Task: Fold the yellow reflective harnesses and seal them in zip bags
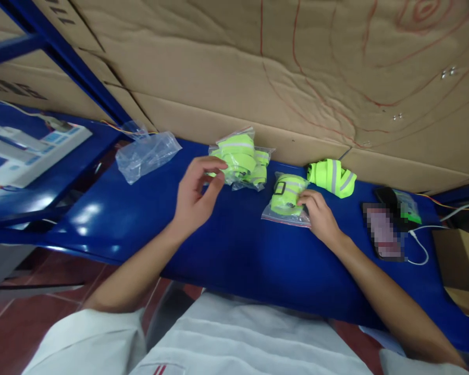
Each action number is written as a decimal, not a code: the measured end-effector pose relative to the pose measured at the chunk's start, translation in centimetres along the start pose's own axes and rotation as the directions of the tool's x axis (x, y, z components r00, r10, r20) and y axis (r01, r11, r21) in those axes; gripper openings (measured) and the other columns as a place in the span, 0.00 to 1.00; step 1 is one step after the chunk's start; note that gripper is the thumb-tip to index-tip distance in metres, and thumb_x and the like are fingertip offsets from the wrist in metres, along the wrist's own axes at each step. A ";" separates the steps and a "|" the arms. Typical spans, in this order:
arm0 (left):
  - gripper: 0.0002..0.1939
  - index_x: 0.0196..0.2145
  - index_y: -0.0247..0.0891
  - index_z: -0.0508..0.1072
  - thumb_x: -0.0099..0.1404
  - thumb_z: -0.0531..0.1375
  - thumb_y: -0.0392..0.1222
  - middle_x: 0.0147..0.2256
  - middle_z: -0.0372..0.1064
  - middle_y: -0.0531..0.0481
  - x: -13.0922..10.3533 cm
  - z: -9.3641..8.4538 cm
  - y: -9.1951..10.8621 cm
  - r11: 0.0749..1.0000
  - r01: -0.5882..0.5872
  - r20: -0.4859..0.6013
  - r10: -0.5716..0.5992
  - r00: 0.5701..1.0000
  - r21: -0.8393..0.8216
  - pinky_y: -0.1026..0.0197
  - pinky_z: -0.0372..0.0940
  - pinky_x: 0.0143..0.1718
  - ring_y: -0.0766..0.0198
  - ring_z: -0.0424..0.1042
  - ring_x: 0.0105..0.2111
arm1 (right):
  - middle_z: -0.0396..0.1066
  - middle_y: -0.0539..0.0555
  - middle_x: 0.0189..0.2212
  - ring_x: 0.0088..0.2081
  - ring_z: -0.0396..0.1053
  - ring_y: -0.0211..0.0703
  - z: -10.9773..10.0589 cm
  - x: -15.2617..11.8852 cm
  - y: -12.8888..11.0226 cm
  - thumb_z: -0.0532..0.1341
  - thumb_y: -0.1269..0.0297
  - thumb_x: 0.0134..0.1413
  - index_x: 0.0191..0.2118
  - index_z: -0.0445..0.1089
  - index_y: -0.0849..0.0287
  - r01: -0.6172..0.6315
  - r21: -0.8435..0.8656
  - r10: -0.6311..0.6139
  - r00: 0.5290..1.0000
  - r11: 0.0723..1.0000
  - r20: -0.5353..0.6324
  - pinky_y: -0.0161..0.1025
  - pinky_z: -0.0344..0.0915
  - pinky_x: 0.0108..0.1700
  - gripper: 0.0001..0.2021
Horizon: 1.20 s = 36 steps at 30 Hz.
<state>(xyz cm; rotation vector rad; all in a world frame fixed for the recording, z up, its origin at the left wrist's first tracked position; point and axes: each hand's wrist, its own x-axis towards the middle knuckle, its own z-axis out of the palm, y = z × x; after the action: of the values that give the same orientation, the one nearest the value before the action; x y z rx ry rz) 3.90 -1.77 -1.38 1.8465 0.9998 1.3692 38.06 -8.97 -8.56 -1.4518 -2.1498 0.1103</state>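
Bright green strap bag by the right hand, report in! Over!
Right hand touching bagged strap. Left hand by other bags, contact unclear. In the way: only right fingertips, over its edge.

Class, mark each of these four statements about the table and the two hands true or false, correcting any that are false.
1. The right hand touches a bagged neon bundle. True.
2. The left hand is on the phone. False: it is by the piled bagged bundles.
3. The phone lies to the right of both hands. True.
4. The neon roll nearest the phone is inside a clear bag. False: it lies unbagged by the cardboard.
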 end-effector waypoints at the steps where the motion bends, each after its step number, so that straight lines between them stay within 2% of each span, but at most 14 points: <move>1: 0.11 0.48 0.43 0.77 0.73 0.62 0.49 0.52 0.72 0.44 0.2 -1.1 -0.4 0.990 -0.066 -0.019 0.069 0.997 0.128 0.58 0.70 0.44 0.57 0.73 0.51 | 0.70 0.62 0.52 0.60 0.68 0.54 0.4 0.8 0.4 0.52 0.76 0.64 0.46 0.69 0.56 0.000 -0.003 0.000 1.000 1.000 0.012 0.50 0.72 0.55 0.13; 4: 0.17 0.54 0.45 0.77 0.70 0.65 0.49 0.59 0.70 0.44 1.1 -4.7 -3.1 0.855 -0.136 -0.023 0.170 0.985 0.501 0.48 0.62 0.59 0.48 0.67 0.61 | 0.68 0.66 0.57 0.62 0.68 0.56 1.3 3.8 1.4 0.53 0.74 0.65 0.49 0.69 0.59 0.022 -0.010 -0.021 0.997 1.000 0.076 0.51 0.72 0.56 0.12; 6: 0.23 0.57 0.45 0.76 0.67 0.68 0.53 0.62 0.69 0.48 2.0 -7.4 -6.1 0.795 -0.055 -0.057 0.112 0.992 0.604 0.44 0.53 0.67 0.46 0.64 0.63 | 0.67 0.67 0.61 0.65 0.67 0.57 1.3 5.5 1.8 0.54 0.77 0.61 0.53 0.69 0.60 0.059 0.001 -0.058 0.989 0.998 0.135 0.52 0.72 0.59 0.17; 9: 0.37 0.56 0.38 0.75 0.59 0.68 0.68 0.61 0.70 0.51 3.8 -11.2 -11.2 0.765 0.060 -0.111 0.016 0.994 0.642 0.43 0.48 0.67 0.43 0.61 0.66 | 0.66 0.63 0.66 0.70 0.62 0.55 0.4 6.4 2.3 0.54 0.84 0.51 0.59 0.68 0.59 0.106 0.017 -0.107 0.974 0.994 0.200 0.55 0.66 0.69 0.30; 12: 0.50 0.56 0.29 0.74 0.56 0.60 0.78 0.54 0.77 0.47 5.5 -13.8 -14.4 0.682 0.105 -0.104 -0.043 0.994 0.724 0.42 0.47 0.59 0.44 0.65 0.65 | 0.58 0.62 0.72 0.73 0.57 0.56 -1.2 4.7 2.2 0.51 0.85 0.54 0.70 0.61 0.59 0.071 -0.025 -0.065 0.981 0.997 0.184 0.59 0.59 0.74 0.38; 15: 0.34 0.52 0.31 0.78 0.66 0.58 0.66 0.42 0.82 0.47 6.0 -14.3 -13.6 0.603 0.086 -0.069 -0.051 0.996 0.793 0.47 0.54 0.52 0.52 0.75 0.56 | 0.55 0.61 0.74 0.73 0.58 0.55 -2.6 1.2 1.0 0.52 0.79 0.64 0.74 0.56 0.55 0.003 -0.047 0.004 0.991 0.999 0.137 0.57 0.61 0.73 0.34; 21: 0.21 0.59 0.39 0.75 0.72 0.59 0.48 0.56 0.77 0.41 1.7 -9.2 -2.1 0.602 -0.080 -0.064 0.214 0.975 0.794 0.40 0.65 0.53 0.45 0.76 0.57 | 0.72 0.56 0.61 0.62 0.72 0.48 -3.6 -3.0 -4.9 0.59 0.65 0.72 0.64 0.68 0.49 -0.091 0.237 0.078 0.995 0.967 0.064 0.49 0.70 0.66 0.18; 23: 0.17 0.55 0.38 0.76 0.70 0.64 0.41 0.49 0.80 0.41 -0.8 -5.8 1.0 0.515 -0.336 0.126 0.399 0.908 0.789 0.45 0.69 0.48 0.48 0.79 0.50 | 0.77 0.54 0.54 0.53 0.78 0.42 -3.6 -3.0 -6.1 0.60 0.64 0.71 0.60 0.70 0.49 -0.131 0.386 0.112 0.991 0.913 0.070 0.41 0.76 0.56 0.15; 24: 0.15 0.52 0.37 0.77 0.68 0.66 0.38 0.43 0.81 0.42 -2.1 -4.0 1.9 0.461 -0.517 0.257 0.515 0.818 0.721 0.49 0.69 0.43 0.51 0.80 0.43 | 0.78 0.53 0.51 0.49 0.79 0.40 -3.7 -2.9 -6.3 0.60 0.64 0.71 0.59 0.71 0.50 -0.149 0.416 0.135 0.989 0.897 0.063 0.39 0.76 0.52 0.14; 26: 0.15 0.51 0.38 0.76 0.67 0.65 0.31 0.42 0.81 0.47 -4.2 -0.8 2.6 0.430 -0.703 0.511 0.487 0.709 0.566 0.52 0.69 0.43 0.55 0.80 0.40 | 0.79 0.53 0.49 0.47 0.79 0.42 -3.9 -2.6 -6.0 0.61 0.63 0.71 0.57 0.73 0.51 -0.168 0.354 0.179 0.984 0.920 0.003 0.41 0.76 0.52 0.13; 28: 0.14 0.50 0.36 0.76 0.69 0.62 0.28 0.42 0.81 0.46 -5.8 1.6 2.3 0.437 -0.758 0.611 0.451 0.651 0.485 0.53 0.68 0.46 0.57 0.79 0.40 | 0.79 0.56 0.50 0.52 0.77 0.48 -4.3 -2.6 -5.3 0.61 0.61 0.71 0.56 0.74 0.53 -0.191 0.229 0.214 0.974 0.954 -0.076 0.47 0.73 0.56 0.12; 30: 0.13 0.50 0.35 0.75 0.70 0.61 0.28 0.41 0.80 0.46 -6.7 2.9 1.7 0.492 -0.751 0.619 0.439 0.651 0.441 0.53 0.67 0.47 0.58 0.78 0.40 | 0.79 0.56 0.50 0.51 0.77 0.50 -4.5 -2.7 -4.7 0.61 0.59 0.71 0.53 0.76 0.53 -0.258 0.218 0.282 0.955 0.941 -0.090 0.50 0.73 0.56 0.12; 33: 0.12 0.49 0.35 0.74 0.69 0.63 0.29 0.40 0.79 0.46 -7.2 3.6 1.5 0.548 -0.730 0.596 0.446 0.668 0.408 0.54 0.67 0.45 0.58 0.77 0.39 | 0.80 0.55 0.44 0.43 0.79 0.45 -4.2 -2.9 -5.2 0.61 0.52 0.70 0.52 0.76 0.54 -0.436 0.477 0.435 0.892 0.763 0.120 0.44 0.76 0.46 0.14; 36: 0.11 0.48 0.35 0.73 0.69 0.63 0.31 0.38 0.77 0.48 -7.2 4.2 1.7 0.537 -0.755 0.628 0.451 0.634 0.377 0.54 0.67 0.44 0.58 0.76 0.38 | 0.80 0.55 0.42 0.39 0.79 0.44 -2.6 -2.8 -6.6 0.62 0.46 0.67 0.53 0.74 0.56 -0.563 0.644 0.403 0.824 0.518 0.397 0.40 0.77 0.39 0.20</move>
<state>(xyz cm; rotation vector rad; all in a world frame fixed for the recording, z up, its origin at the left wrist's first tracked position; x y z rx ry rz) 7.03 -8.96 -4.56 3.0971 0.5356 0.8566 34.55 -14.73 -5.05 -1.4845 -1.4173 1.2531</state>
